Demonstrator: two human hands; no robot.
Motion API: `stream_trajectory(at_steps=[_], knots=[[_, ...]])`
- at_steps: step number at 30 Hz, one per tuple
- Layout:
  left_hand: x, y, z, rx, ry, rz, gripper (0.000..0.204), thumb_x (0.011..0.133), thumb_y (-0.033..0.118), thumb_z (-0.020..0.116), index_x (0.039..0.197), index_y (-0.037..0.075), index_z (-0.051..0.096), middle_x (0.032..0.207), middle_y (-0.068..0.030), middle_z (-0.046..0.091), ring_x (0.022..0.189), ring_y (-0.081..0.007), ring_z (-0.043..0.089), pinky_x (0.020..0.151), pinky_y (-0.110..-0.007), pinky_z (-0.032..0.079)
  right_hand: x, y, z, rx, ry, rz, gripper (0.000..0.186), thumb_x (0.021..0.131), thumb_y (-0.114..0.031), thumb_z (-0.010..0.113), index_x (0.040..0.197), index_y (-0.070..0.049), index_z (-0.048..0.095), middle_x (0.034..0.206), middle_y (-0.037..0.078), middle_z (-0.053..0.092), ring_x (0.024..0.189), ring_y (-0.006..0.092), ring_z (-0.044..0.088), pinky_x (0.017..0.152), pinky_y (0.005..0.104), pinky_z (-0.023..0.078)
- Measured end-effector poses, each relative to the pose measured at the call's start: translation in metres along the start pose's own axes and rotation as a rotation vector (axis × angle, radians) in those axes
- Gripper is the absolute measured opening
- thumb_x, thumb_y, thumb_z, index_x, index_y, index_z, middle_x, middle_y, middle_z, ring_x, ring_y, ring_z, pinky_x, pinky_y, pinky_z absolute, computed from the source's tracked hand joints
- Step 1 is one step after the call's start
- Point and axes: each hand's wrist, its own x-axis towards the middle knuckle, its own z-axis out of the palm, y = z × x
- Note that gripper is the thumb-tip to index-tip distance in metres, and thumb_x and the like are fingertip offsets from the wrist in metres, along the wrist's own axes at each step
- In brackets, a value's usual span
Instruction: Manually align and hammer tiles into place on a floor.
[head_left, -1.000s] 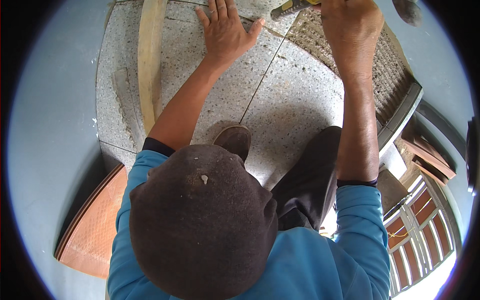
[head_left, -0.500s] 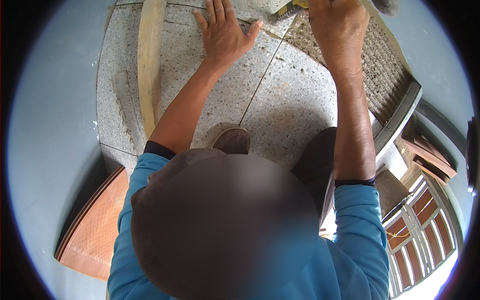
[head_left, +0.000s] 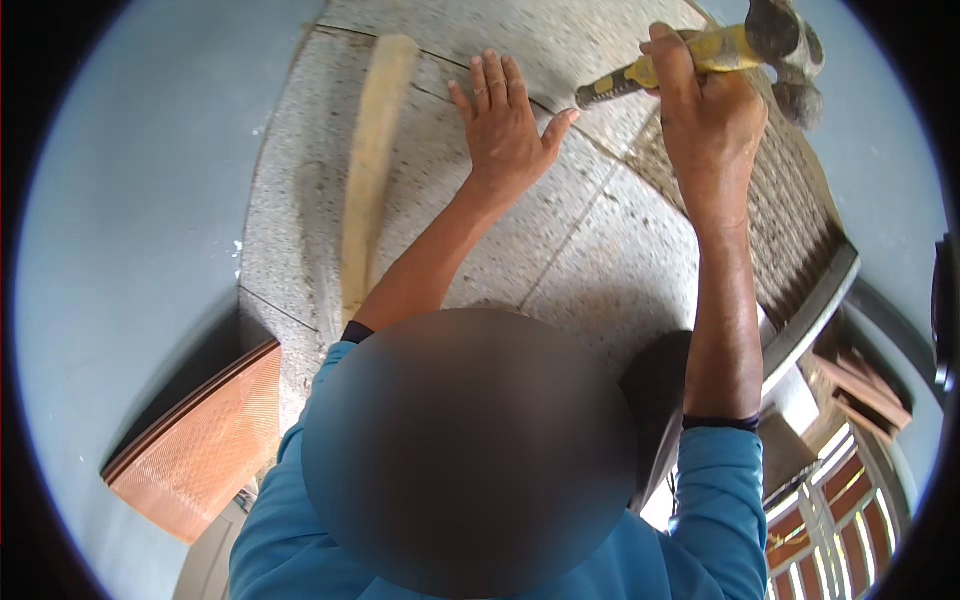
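My left hand (head_left: 507, 138) lies flat with fingers spread on the grey speckled floor tiles (head_left: 560, 235), near a joint between them. Closed round the yellow-and-black handle of a hammer (head_left: 722, 50) is my right hand (head_left: 715, 125). The hammer is held sideways, its grey metal head to the right of my fist and the handle's black end pointing left. Below and beside my right hand is a strip of ridged grey mortar (head_left: 795, 225), partly hidden by my arm.
A long wooden batten (head_left: 372, 170) lies left of my left forearm. Orange textured tiles (head_left: 200, 455) lean against the blue-grey wall (head_left: 130, 230). A grey edging strip (head_left: 815, 325) bounds the mortar. Reddish-brown pieces (head_left: 862, 390) and a slatted gate (head_left: 850, 510) stand at the lower right.
The scene has shifted down and right in the picture, and the whole hammer now shows. My right hand keeps its grip on it; my left hand stays flat on the tile.
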Motion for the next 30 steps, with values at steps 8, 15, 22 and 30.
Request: stream_trajectory(at_steps=[8, 15, 22, 30], knots=[[0.008, -0.085, -0.098, 0.2, 0.135, -0.37, 0.08, 0.092, 0.03, 0.072, 0.155, 0.0, 0.033, 0.149, -0.0284, 0.046, 0.137, -0.0439, 0.046, 0.114, -0.06, 0.032, 0.042, -0.027, 0.045, 0.209, -0.004, -0.002, 0.021, 0.094, -0.017, 0.069, 0.093, 0.004, 0.066, 0.069, 0.012, 0.069, 0.061, 0.0217, 0.07, 0.055, 0.0353, 0.056], [-0.047, -0.077, -0.126, 0.091, -0.243, -0.459, 0.069, 0.094, 0.033, 0.069, 0.145, -0.005, 0.043, 0.128, -0.0254, 0.063, 0.111, -0.0434, 0.064, 0.104, -0.053, 0.044, 0.054, -0.031, 0.056, 0.166, -0.085, 0.093, 0.035, 0.1, -0.033, 0.064, 0.105, 0.0, 0.075, 0.078, 0.014, 0.073, 0.071, 0.0176, 0.072, 0.066, 0.033, 0.057], [0.044, -0.134, -0.071, 0.031, 0.033, -0.322, 0.096, 0.098, 0.069, 0.05, 0.156, -0.005, 0.031, 0.156, -0.0303, 0.039, 0.148, -0.0443, 0.034, 0.121, -0.056, 0.028, 0.062, -0.032, 0.061, 0.19, -0.113, 0.09, 0.038, 0.099, -0.032, 0.066, 0.107, 0.005, 0.073, 0.089, 0.018, 0.076, 0.081, 0.0214, 0.076, 0.068, 0.0334, 0.061], [0.066, -0.182, -0.042, 0.123, -0.051, -0.406, 0.11, 0.094, 0.084, 0.03, 0.161, -0.002, 0.023, 0.168, -0.0247, 0.018, 0.158, -0.0393, 0.01, 0.125, -0.064, 0.004, 0.054, -0.028, 0.062, 0.212, -0.085, 0.168, 0.036, 0.1, -0.034, 0.064, 0.104, 0.001, 0.073, 0.087, 0.016, 0.076, 0.078, 0.0234, 0.074, 0.073, 0.0383, 0.058]])
